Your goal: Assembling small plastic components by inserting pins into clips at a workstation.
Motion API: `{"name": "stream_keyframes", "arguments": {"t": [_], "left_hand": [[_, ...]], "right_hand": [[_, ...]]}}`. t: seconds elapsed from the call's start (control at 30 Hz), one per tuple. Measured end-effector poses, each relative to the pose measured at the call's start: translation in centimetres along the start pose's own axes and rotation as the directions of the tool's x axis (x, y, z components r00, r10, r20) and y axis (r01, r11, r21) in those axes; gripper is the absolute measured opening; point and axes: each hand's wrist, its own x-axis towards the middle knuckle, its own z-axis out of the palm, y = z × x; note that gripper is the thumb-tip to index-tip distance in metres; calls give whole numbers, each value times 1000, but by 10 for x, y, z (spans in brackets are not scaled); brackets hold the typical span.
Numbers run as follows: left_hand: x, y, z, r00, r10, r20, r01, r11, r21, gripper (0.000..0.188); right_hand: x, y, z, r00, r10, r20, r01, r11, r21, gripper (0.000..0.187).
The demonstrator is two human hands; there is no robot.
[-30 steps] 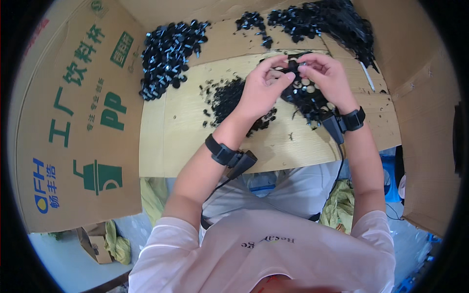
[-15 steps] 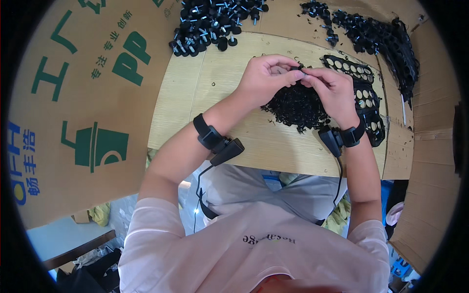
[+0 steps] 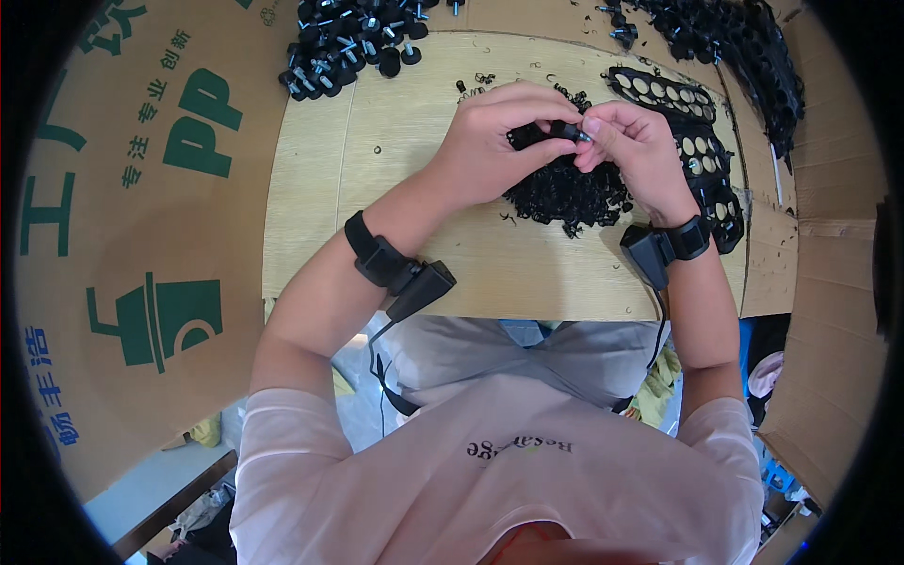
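Note:
Above the board, both my hands meet at a black-headed bolt (image 3: 565, 130) with a short metal stud. My left hand (image 3: 490, 141) is curled with its fingers and thumb around the black head. The fingertips of my right hand (image 3: 640, 160) pinch at the stud end. Just beneath them spreads a heap of small black scraps (image 3: 570, 198), partly hidden by my hands. Right of my right hand lie black rubber sheets (image 3: 704, 141) with rows of round holes.
A pile of black-headed bolts (image 3: 344, 52) lies at the back left. More bolts and black webbing (image 3: 744, 56) sit at the back right. Cardboard walls (image 3: 151, 235) flank the wooden board (image 3: 395, 226). Small black rings are scattered about. Cabled devices are strapped to both wrists.
The view has shifted, so the board and piles sit higher and further left. My fingers have turned, and the bolt with its metal stud now shows more clearly between them.

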Motion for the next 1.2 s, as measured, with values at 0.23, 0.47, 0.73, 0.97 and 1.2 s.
{"name": "stream_keyframes", "arguments": {"t": [0.23, 0.47, 0.73, 0.97, 1.2], "left_hand": [[-3, 3, 3, 999, -43, 10, 44, 994, -100, 31], [-7, -5, 5, 988, -154, -13, 147, 966, -213, 35], [-4, -5, 3, 993, -100, -68, 98, 994, -40, 34], [-2, 4, 3, 999, -31, 45, 25, 993, 112, 33], [-1, -3, 6, 924, -368, -103, 282, 839, -465, 30]], "right_hand": [[-1, 7, -2, 998, -9, 62, -4, 976, 217, 18], [-5, 9, 7, 986, -146, 78, 132, 979, 155, 15], [-2, 10, 3, 974, -225, -38, 228, 969, 94, 15], [2, 16, -4, 957, -255, -135, 248, 966, -69, 15], [-8, 10, 5, 938, -344, 46, 347, 935, -74, 34]]}}
